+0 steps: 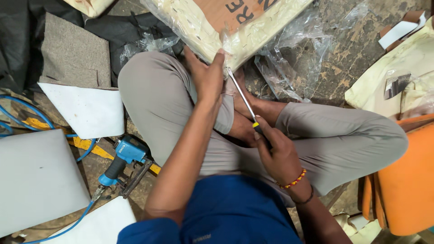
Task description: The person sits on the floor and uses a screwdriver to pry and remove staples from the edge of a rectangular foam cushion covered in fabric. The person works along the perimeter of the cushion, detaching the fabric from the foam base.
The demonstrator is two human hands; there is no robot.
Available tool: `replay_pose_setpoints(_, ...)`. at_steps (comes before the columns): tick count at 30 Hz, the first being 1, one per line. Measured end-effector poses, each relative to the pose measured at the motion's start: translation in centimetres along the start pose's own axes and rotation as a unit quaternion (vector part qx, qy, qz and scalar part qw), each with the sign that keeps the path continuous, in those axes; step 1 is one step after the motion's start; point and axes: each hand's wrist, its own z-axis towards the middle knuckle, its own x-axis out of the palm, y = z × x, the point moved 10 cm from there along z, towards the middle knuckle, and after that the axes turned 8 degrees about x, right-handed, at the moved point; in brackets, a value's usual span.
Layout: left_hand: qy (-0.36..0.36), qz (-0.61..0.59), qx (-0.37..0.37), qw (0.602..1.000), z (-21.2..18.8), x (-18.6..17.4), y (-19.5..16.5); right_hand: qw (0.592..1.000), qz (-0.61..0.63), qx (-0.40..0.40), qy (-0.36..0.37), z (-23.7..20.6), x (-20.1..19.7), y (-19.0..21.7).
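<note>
I sit cross-legged on the floor. My left hand (205, 74) grips the near corner of a cream upholstered panel (199, 27) with a brown board back, wrapped in clear plastic. My right hand (276, 153) is closed around the handle of a screwdriver (242, 97). Its metal shaft runs up and left, and the tip touches the panel's corner right beside my left fingers.
A blue pneumatic staple gun (124, 158) with a blue hose lies on the floor at my left, among white foam pieces (83, 110) and a grey felt piece (72, 54). Orange upholstery (407, 180) sits at the right. Crumpled clear plastic (294, 68) lies ahead.
</note>
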Motion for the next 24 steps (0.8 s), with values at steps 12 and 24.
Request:
replay_pose_setpoints(12, -0.040, -0.029, -0.196, 0.979, 1.9, 0.1, 7.8, 0.981, 0.117, 0.151, -0.016, -1.7, 2.4, -1.5)
replay_pose_setpoints(24, 0.030, -0.073, -0.237, 0.968, -2.6, 4.5, 9.4, 0.928, 0.296, 0.211, -0.075, -3.0, 7.8, -7.8)
